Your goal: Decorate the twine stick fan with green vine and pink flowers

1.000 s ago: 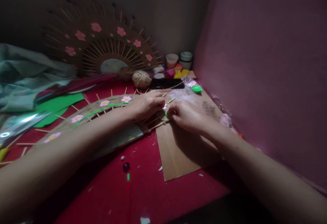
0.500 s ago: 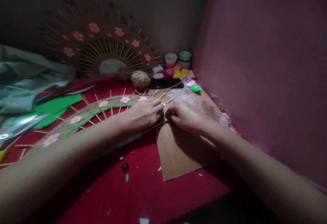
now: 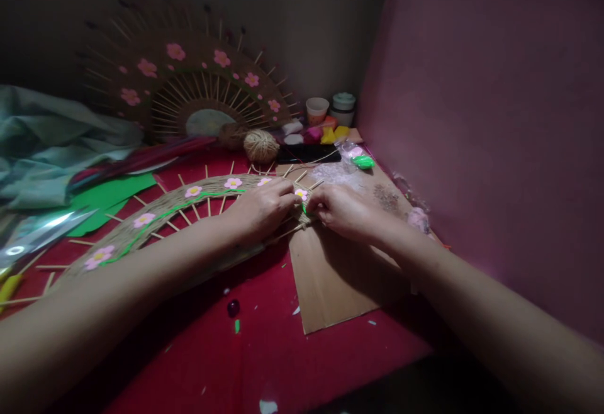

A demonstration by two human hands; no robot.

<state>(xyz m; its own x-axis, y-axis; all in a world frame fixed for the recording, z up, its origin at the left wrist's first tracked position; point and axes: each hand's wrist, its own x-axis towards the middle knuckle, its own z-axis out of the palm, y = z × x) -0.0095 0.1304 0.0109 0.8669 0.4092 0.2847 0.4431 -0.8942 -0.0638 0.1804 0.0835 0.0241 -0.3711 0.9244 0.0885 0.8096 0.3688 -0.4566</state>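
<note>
A half-ring fan [image 3: 170,205] of twine woven over thin wooden sticks lies in front of me. Pink flowers with yellow centres sit along its band, and a thin bright green strand [image 3: 179,205] of what looks like clay runs beneath them. Curled over the right part of the band, my left hand [image 3: 267,207] has its fingers closed beside the last flower [image 3: 301,194]; what they hold, if anything, is hidden. My right hand [image 3: 346,212] pinches at the fan's right end, where a short green piece shows at its fingertips.
Cardboard [image 3: 346,282] lies under the fan's right end on the red tabletop [image 3: 198,351]. Behind are a twine ball [image 3: 261,146], a black phone-like slab [image 3: 309,153], clay packets and a cup [image 3: 317,111]. Another flowered fan [image 3: 153,83] leans at the wall. Scissors [image 3: 47,233] lie left; a dark bead [image 3: 233,307] in front.
My left hand has come down and slightly left along the band, uncovering another flower and the one near my right hand. My right hand stays pinched at nearly the same spot.
</note>
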